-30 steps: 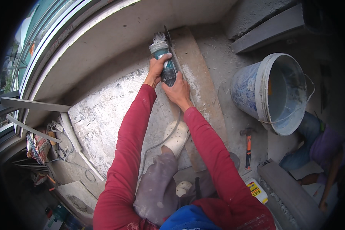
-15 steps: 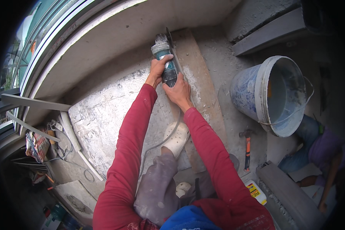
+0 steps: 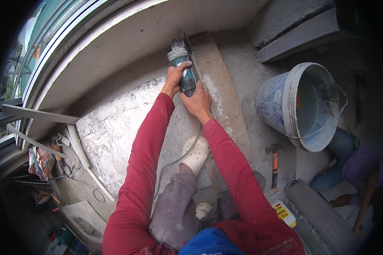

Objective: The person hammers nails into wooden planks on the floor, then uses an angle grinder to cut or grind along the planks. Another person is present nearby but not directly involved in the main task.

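Both my hands hold a teal and black angle grinder [image 3: 189, 73] out in front of me, its disc [image 3: 187, 41] edge-on at the far end, near the base of the wall. Wrapped round the middle of the body is my left hand [image 3: 173, 79], thumb across the top. My right hand [image 3: 199, 101] grips the rear end, close to a thin grey strip that runs along the tool's right side. Beneath lie a pale, scuffed board [image 3: 119, 123] and a brown plank [image 3: 221, 72]. My foot in a cream clog [image 3: 195, 149] stands beside the power cable [image 3: 176, 160].
At right, a dirty bucket [image 3: 271, 102] lies tipped on its side near a hammer [image 3: 275, 172]. A person in purple [image 3: 361, 165] sits beyond a grey beam [image 3: 319, 212]. Metal strips [image 3: 42, 114] jut out by the window at left. A yellow-labelled container [image 3: 284, 212] is near my right elbow.
Almost nothing differs. The grinder's head has tilted or shifted very slightly; both hands keep their hold and my foot stays in place.
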`<state>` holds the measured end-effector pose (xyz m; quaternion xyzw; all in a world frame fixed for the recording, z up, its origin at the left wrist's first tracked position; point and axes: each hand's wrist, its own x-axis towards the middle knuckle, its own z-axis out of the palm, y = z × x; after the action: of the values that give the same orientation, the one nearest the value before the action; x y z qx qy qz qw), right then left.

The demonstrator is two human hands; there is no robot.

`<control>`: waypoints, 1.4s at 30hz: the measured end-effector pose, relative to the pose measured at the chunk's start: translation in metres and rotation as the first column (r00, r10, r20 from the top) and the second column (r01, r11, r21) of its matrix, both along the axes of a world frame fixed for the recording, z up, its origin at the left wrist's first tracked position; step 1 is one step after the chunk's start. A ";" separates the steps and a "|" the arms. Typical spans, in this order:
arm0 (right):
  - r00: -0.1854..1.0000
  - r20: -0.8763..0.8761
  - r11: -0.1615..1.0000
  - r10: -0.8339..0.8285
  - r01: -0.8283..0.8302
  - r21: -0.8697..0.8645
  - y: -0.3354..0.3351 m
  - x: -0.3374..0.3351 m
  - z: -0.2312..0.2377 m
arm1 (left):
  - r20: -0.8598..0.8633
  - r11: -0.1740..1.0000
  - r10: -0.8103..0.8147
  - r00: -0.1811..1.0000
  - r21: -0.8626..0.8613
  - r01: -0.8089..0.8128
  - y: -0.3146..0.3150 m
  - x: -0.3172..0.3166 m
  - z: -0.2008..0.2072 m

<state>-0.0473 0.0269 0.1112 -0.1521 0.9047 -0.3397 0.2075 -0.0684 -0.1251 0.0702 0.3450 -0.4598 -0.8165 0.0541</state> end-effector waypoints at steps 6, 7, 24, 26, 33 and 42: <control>1.000 0.009 0.999 0.001 -0.002 0.034 0.000 -0.003 0.004 | 0.024 0.997 0.071 0.997 0.034 -0.072 0.006 -0.003 0.006; 1.000 -0.002 1.000 0.005 -0.005 0.028 0.000 -0.003 0.005 | 0.018 0.996 0.079 0.997 0.028 -0.079 0.007 -0.002 0.009; 1.000 0.015 1.000 0.004 -0.004 0.031 0.001 -0.004 0.006 | 0.097 0.996 0.080 0.992 -0.047 -0.075 0.009 -0.006 0.015; 1.000 0.019 1.000 0.005 -0.005 0.030 0.001 -0.004 0.007 | 0.087 0.995 0.083 0.993 -0.053 -0.079 0.010 -0.006 0.015; 0.999 0.036 0.999 0.002 -0.003 0.049 0.000 -0.006 0.008 | 0.120 0.995 0.090 0.989 -0.047 -0.084 0.010 -0.007 0.015; 0.999 0.037 0.999 0.002 -0.003 0.039 0.001 -0.005 0.010 | 0.143 0.995 0.091 0.985 -0.042 -0.086 0.010 -0.007 0.016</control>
<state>-0.0526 0.0282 0.1208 -0.1429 0.9070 -0.3244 0.2276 -0.0757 -0.1152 0.0859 0.4225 -0.4613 -0.7777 0.0627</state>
